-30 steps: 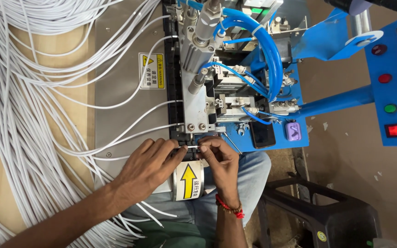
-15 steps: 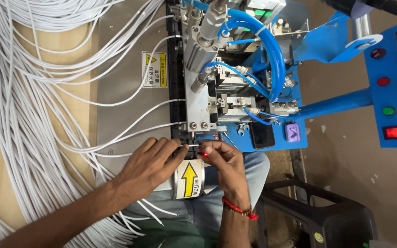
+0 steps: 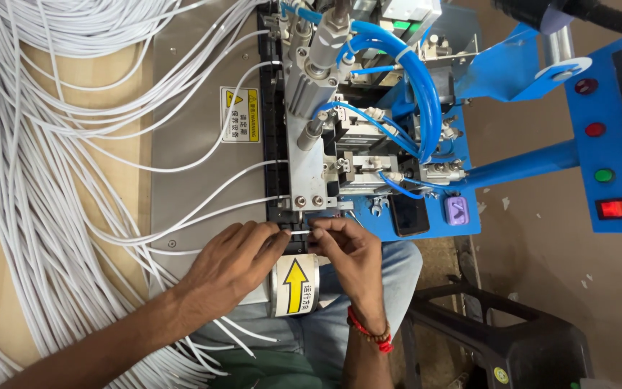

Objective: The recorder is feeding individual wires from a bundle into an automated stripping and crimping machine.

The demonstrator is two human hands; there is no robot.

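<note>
At the front edge of the machine bed, just below the black slotted track, a short stretch of white wire is held taut between both hands. The left hand is laid flat over the grey plate, thumb and forefinger brought together on the wire's left portion. The right hand is pinched shut on the wire's right end, fingertips just under the metal press block.

Step judged in hand: seating the wire end in the track at the block's foot.

- Wire is best kept straight and level between the two pinches; slack would likely let it ride out of the slot.
- Fingertips should be kept clear of the block's underside; the pneumatic cylinder above suggests a downward stroke.
- Neighbouring wires, already run across the plate into the track, should not be dragged by the left palm.

Whether the end is already seated cannot be told; fingers cover it.

Nearby: arrow-marked roller just beneath the hands, blue air hoses, loose white wire bundle spread to the left.
</note>
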